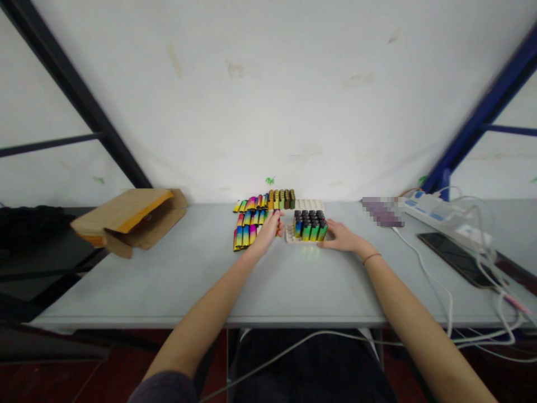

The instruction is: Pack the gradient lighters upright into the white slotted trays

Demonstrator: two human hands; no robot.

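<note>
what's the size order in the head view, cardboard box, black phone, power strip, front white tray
Largest to smallest in the head view:
1. cardboard box
2. phone and power strip: they look alike, so unranked
3. front white tray

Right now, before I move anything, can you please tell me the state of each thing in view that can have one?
left hand: fingers curled by the tray's edge; any held item unclear
right hand: open, touching the tray's edge
white tray: holding lighters
upright lighters: standing in rows, black ends up
loose lighters: lying in rows on the table
cardboard box: open, on its side
power strip: plugs inserted
smartphone: lying flat, screen dark
</note>
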